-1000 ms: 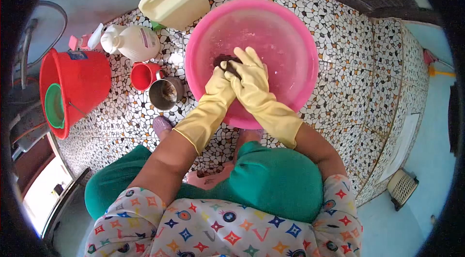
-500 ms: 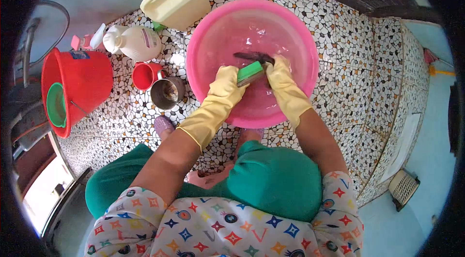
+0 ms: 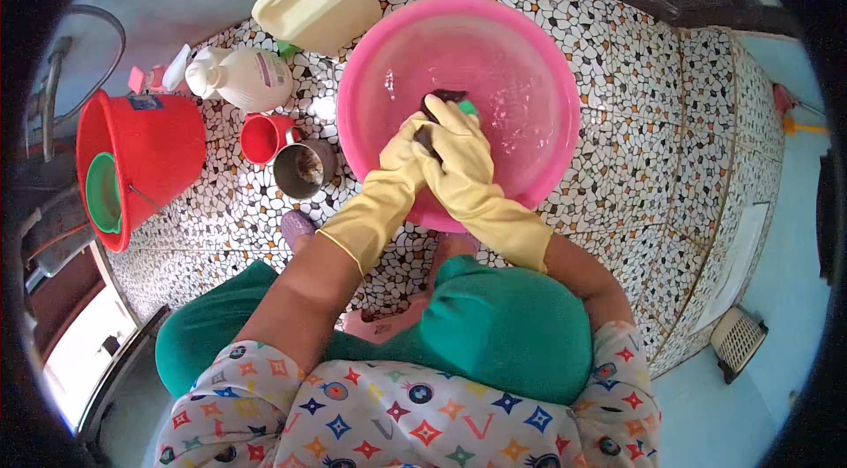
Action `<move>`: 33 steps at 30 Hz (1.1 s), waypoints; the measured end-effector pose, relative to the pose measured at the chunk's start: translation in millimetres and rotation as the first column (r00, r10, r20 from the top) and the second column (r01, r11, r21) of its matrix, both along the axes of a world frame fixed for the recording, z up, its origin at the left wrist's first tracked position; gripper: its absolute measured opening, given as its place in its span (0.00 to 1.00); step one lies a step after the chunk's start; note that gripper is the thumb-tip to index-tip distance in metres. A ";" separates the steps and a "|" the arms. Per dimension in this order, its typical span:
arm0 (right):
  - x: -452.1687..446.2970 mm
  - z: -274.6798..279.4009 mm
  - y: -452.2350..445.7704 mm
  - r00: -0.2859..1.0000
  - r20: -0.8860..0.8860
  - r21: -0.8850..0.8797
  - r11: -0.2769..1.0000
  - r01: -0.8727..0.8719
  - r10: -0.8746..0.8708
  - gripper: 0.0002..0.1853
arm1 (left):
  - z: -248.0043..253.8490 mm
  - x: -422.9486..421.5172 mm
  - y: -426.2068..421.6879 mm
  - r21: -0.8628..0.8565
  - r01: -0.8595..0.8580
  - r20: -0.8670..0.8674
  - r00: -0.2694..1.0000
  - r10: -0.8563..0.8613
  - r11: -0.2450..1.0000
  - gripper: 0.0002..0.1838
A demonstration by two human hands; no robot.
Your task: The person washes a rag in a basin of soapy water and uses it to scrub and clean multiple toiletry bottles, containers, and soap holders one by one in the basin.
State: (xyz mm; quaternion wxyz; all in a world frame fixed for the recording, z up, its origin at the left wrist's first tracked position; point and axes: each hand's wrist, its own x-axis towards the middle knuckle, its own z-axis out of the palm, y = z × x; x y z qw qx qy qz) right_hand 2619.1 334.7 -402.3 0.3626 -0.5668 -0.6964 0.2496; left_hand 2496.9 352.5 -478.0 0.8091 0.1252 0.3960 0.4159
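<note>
Both my hands wear yellow rubber gloves and are pressed together over a pink basin that holds water. My left hand is closed around a green scrub block, most of which is hidden behind the gloves; only a corner shows beyond the fingers. Across it lies my right hand, with its fingers wrapped over a dark, limp piece of material. A bit of this dark piece also shows between the two gloves. Its exact kind cannot be made out.
To the left stand a red bucket with a green scoop, a red cup and a metal mug. A white bottle and a cream jug are by the wall. A purple slipper rests on the pebble-patterned floor.
My right hand has moved left and down onto my left hand, bringing the dark piece against the green block. The block, plainly visible before, is now mostly covered.
</note>
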 end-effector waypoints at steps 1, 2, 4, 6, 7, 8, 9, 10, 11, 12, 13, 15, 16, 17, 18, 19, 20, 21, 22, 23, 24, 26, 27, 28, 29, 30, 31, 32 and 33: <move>-2.7 2.7 -3.2 0.997 0.071 -0.012 1.000 0.026 -0.025 0.17 | 1.2 -5.1 -0.7 0.116 0.149 -0.228 0.966 -0.120 0.982 0.15; -4.6 10.4 -2.0 0.989 0.143 -0.022 0.998 0.052 -0.048 0.18 | 19.0 -8.2 3.5 0.196 0.314 -0.452 0.870 -0.199 0.929 0.15; -0.1 -6.8 5.4 0.987 0.110 -0.026 0.993 0.117 -0.113 0.19 | 45.4 -10.0 7.2 0.217 0.634 -0.820 0.531 -0.213 0.743 0.15; 8.2 -34.2 12.9 0.990 0.001 -0.053 0.989 0.138 -0.138 0.19 | 53.0 -5.7 3.6 0.038 0.658 -0.938 0.283 -0.201 0.752 0.16; 12.2 -47.7 14.3 0.978 -0.137 -0.117 0.983 0.144 -0.160 0.19 | 54.0 -5.8 2.3 -0.056 0.650 -0.970 0.146 -0.197 0.757 0.17; 13.7 -53.6 18.9 0.967 -0.125 -0.105 0.972 0.209 -0.222 0.18 | 52.0 -6.4 3.3 -0.025 0.616 -0.925 0.285 -0.252 0.787 0.19; 17.2 -58.1 20.7 0.952 -0.113 -0.092 0.957 0.274 -0.283 0.17 | 51.8 -6.8 1.5 -0.014 0.605 -0.932 0.281 -0.229 0.796 0.20; 28.5 -60.3 21.1 0.878 -0.356 -0.319 0.924 0.209 -0.321 0.16 | 52.7 -5.6 -1.6 0.000 0.594 -0.938 0.279 -0.206 0.805 0.21; 32.5 -56.2 19.3 0.837 -0.318 -0.454 0.847 0.278 -0.445 0.14 | 56.8 -3.7 -3.3 0.015 0.583 -0.944 0.277 -0.181 0.812 0.23; 41.5 -53.1 20.3 0.830 -0.294 -0.549 0.795 0.260 -0.474 0.14 | 60.0 -2.3 -4.7 0.050 0.582 -0.950 0.277 -0.140 0.812 0.20; 52.6 -50.7 21.2 0.823 -0.268 -0.636 0.733 0.239 -0.501 0.14 | 61.5 -3.1 -2.5 0.090 0.624 -0.943 0.303 -0.134 0.776 0.19; 71.3 -72.5 20.6 0.903 -0.076 -0.572 0.761 0.307 -0.422 0.13 | 65.6 -5.3 4.7 0.174 0.698 -0.927 0.354 -0.124 0.695 0.17; 79.1 -78.3 18.5 0.932 0.077 -0.456 0.819 0.348 -0.353 0.13 | 70.5 -5.4 6.2 0.163 0.690 -0.922 0.361 -0.140 0.706 0.16; 81.9 -82.6 18.0 0.926 0.237 -0.331 0.871 0.362 -0.295 0.13 | 78.8 -4.3 9.0 0.153 0.682 -0.917 0.368 -0.154 0.715 0.15; 78.6 -89.4 17.9 0.875 0.261 -0.404 0.777 0.482 -0.407 0.14 | 83.2 -3.3 9.5 0.143 0.674 -0.911 0.375 -0.170 0.724 0.14; 81.7 -93.2 14.9 0.845 0.058 -0.558 0.684 0.470 -0.532 0.16 | 83.8 -2.5 8.4 0.142 0.663 -0.921 0.361 -0.147 0.735 0.13; 83.4 -86.8 12.8 0.745 -0.123 -0.697 0.592 0.406 -0.656 0.17 | 84.4 -1.5 7.6 0.142 0.651 -0.930 0.345 -0.124 0.746 0.11; 84.4 -75.5 11.5 0.586 -0.267 -0.809 0.509 0.296 -0.765 0.19 | 84.8 -0.8 7.8 0.145 0.639 -0.939 0.330 -0.099 0.756 0.10; 74.2 -25.1 15.8 0.615 -0.218 -0.819 0.485 0.307 -0.758 0.16 | 81.4 -0.4 9.3 0.084 0.624 -0.939 0.310 -0.148 0.777 0.11; 66.6 -22.7 9.7 0.629 -0.367 -0.737 0.627 0.254 -0.686 0.17 | 73.8 -0.4 11.1 0.021 0.606 -0.936 0.291 -0.197 0.795 0.12; 60.2 -21.9 4.7 0.633 -0.501 -0.631 0.750 0.199 -0.590 0.17 | 66.6 -1.1 9.8 -0.044 0.584 -0.930 0.273 -0.247 0.810 0.12; 42.0 2.3 -1.7 0.770 -0.560 -0.377 0.922 0.092 -0.306 0.17 | 55.5 -3.4 0.7 0.120 0.554 -0.949 0.307 -0.068 0.824 0.13; 30.6 23.6 1.4 0.877 -0.462 -0.249 0.968 0.016 -0.134 0.16 | 47.1 -5.0 -3.4 0.204 0.541 -0.947 0.321 0.024 0.816 0.14; 17.4 9.6 -0.2 0.921 -0.384 -0.148 0.989 0.000 -0.057 0.15 | 28.4 -8.3 -6.6 0.238 0.579 -0.948 0.313 0.057 0.780 0.12; 6.3 4.7 2.3 0.956 -0.295 -0.045 0.999 -0.026 0.012 0.15 | 32.9 -8.5 -4.7 0.281 0.581 -0.920 0.390 0.042 0.764 0.12; 6.9 9.7 0.2 0.991 -0.119 -0.023 0.998 -0.065 0.062 0.15 | 37.3 -8.6 -3.0 0.322 0.579 -0.885 0.465 0.021 0.749 0.12; 2.8 6.4 -5.8 0.999 0.047 0.110 0.994 0.001 -0.006 0.16 | 41.1 -11.6 4.0 0.213 0.744 -0.941 0.330 -0.072 0.633 0.12; 3.5 6.7 -4.4 0.996 0.091 0.095 0.995 0.013 -0.022 0.16 | 41.7 -7.6 -3.7 0.306 0.394 -0.707 0.704 -0.071 0.867 0.12; 5.1 6.4 -1.6 0.990 0.137 0.081 0.996 0.023 -0.034 0.17 | 40.4 -7.0 -2.8 0.329 0.396 -0.654 0.750 -0.095 0.857 0.13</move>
